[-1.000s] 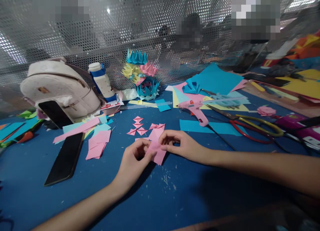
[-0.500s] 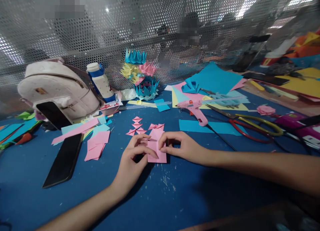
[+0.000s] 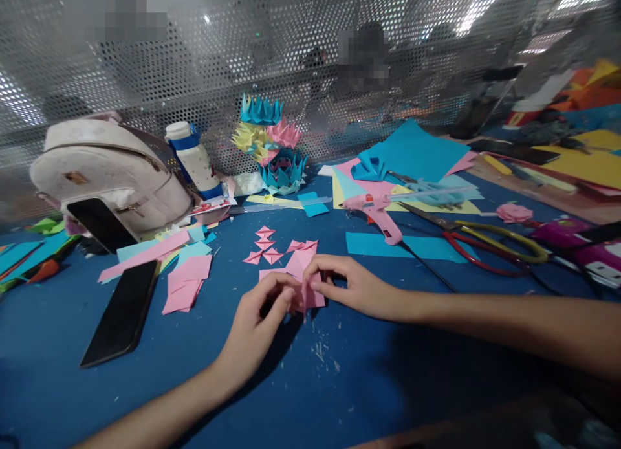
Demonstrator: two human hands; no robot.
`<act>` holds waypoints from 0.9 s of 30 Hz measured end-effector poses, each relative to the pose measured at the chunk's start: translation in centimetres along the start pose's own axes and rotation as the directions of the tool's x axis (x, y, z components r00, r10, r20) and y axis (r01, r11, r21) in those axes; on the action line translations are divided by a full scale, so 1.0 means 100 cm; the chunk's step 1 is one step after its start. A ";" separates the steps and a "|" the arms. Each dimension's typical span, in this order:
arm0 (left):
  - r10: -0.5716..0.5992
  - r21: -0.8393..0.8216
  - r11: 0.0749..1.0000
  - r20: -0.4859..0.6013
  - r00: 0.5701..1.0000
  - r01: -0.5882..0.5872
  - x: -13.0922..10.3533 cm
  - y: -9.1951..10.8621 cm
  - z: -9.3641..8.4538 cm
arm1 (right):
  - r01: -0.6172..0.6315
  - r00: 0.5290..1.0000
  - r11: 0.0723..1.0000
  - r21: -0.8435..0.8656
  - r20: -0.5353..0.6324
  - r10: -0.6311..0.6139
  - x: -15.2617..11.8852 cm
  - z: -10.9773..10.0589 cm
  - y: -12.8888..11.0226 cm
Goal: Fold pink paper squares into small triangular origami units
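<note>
Pink paper (image 3: 317, 299), bent near its middle

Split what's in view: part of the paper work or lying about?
Likely part of it:
pink sheet, at left hand and right hand
folded pink pieces
pink paper stack
possibly glue gun, scissors

Seemingly lying about:
backpack
bottle
flat phone
leaning phone

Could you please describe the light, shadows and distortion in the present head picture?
Head view: bright glare through the mesh screen, upper right; dark shadow on the blue table, below the right arm; backpack and bottle lean left, perhaps partly lens distortion; square blocks hide patches of the background.
</note>
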State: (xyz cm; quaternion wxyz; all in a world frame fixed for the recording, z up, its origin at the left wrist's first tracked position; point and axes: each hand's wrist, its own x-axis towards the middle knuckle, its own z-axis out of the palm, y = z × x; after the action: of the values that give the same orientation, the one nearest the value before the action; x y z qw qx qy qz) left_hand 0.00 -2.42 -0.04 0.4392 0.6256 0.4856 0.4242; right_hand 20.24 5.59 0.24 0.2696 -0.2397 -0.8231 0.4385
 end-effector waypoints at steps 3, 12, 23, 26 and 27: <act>-0.005 0.032 0.999 0.022 1.000 0.005 0.000 0.001 0.001 | 0.039 0.999 0.998 -0.050 0.037 -0.037 -0.001 0.002 -0.003; -0.030 0.126 0.992 0.042 0.999 0.024 -0.002 0.002 0.000 | 0.110 0.991 0.970 -0.217 0.092 -0.092 -0.005 0.004 -0.001; 0.008 0.287 0.958 0.051 0.999 -0.022 0.001 -0.003 -0.006 | 0.039 0.995 0.977 -0.210 0.103 -0.017 -0.007 0.002 -0.002; 0.043 0.340 0.939 0.047 0.998 -0.057 -0.002 -0.005 -0.013 | 0.053 0.990 0.952 -0.300 0.138 -0.012 -0.007 -0.001 0.001; 0.057 0.360 0.930 0.045 0.997 -0.069 -0.002 -0.006 -0.015 | 0.076 0.988 0.938 -0.337 0.154 -0.024 -0.008 -0.001 0.003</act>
State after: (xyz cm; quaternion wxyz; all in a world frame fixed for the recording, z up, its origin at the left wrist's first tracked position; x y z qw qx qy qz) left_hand -1.58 -2.35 -0.28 0.3109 0.7181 0.5275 0.3308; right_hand 20.93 5.32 -0.09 0.1735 -0.2289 -0.9102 0.2982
